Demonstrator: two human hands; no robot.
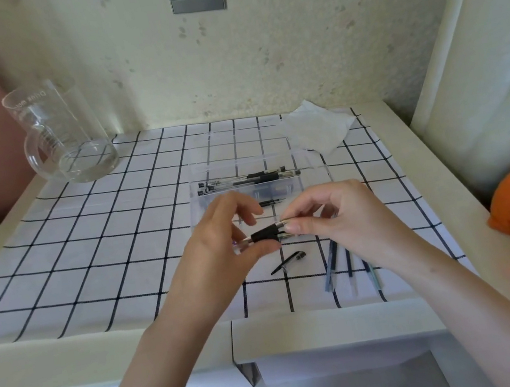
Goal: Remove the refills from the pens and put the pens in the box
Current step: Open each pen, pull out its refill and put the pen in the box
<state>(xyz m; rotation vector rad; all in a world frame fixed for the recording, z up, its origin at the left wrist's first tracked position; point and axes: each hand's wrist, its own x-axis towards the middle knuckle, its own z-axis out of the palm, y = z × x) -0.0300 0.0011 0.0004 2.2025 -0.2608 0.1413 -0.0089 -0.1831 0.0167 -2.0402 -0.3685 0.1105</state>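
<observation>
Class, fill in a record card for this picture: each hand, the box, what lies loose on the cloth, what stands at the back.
Left hand: holds the pen near its black grip
Right hand: pinches the pen's other end
Box: clear, several pens inside
Loose on cloth: pen cap, refills
At the back: glass jug, tissue
</observation>
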